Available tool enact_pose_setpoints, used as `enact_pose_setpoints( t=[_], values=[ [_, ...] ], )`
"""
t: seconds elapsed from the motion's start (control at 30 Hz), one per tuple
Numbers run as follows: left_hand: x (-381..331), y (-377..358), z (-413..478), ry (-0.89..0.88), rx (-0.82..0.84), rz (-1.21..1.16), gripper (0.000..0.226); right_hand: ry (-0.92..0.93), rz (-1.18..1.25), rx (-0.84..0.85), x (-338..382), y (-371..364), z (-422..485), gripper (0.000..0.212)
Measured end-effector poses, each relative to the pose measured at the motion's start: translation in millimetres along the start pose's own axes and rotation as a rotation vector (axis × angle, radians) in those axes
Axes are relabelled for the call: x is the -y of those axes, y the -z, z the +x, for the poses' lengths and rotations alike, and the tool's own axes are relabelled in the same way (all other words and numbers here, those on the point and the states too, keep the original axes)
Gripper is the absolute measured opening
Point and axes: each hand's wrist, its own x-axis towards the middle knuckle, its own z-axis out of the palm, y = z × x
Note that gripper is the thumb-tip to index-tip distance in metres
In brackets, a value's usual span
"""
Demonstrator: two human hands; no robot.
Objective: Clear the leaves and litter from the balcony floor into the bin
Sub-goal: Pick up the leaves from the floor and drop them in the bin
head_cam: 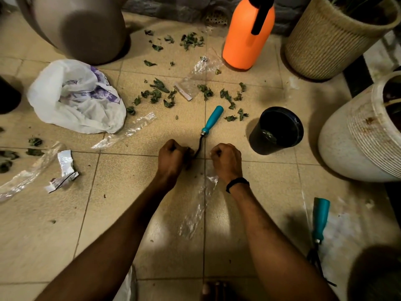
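The left hand point(171, 156) is curled tight round a dark leaf clump point(189, 157) on the floor, by a tool point(213, 119). The right hand point(226, 159) is curled over a plastic strip point(201, 205); I cannot tell if it holds it. More leaves point(158, 93) lie past the hands. The bin point(256, 142) stands near the right hand.

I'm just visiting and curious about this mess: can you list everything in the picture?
green dried leaves: many, green, scattered mid-floor
crumpled white-and-purple plastic bag: one, left
clear plastic wrapper strips: several, transparent, scattered
torn white paper wrapper: one, lower left
teal-handled garden tools: two, centre and lower right
small black bin: one, right of centre
orange spray bottle: one, top
large plant pots: three; brown top left, woven beige top right, white right
left hand and right hand: two, curled at centre; holdings unclear
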Motion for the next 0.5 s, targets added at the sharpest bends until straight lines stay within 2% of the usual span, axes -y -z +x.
enact_pose_setpoints(
  t=[0.03,0.13,0.23,0.33,0.5],
  values=[
    [2,4,-3,0.025,-0.009,-0.062,0.01,-0.038,0.038,-0.012,0,2,1,0.009],
    [11,14,-13,-0.077,-0.012,0.048,0.008,-0.118,0.125,-0.026,-1,7,-2,0.019],
    [21,19,-23,-0.074,0.048,0.044,0.022,-0.101,0.129,0.045,-1,13,-7,0.022],
    [25,21,-33,0.039,0.121,-0.213,0.034,-0.053,0.109,0.163,2,17,-12,0.013],
    [23,27,-40,0.159,0.284,-0.534,0.025,-0.021,-0.121,0.339,4,21,-17,0.01]
  ],
)
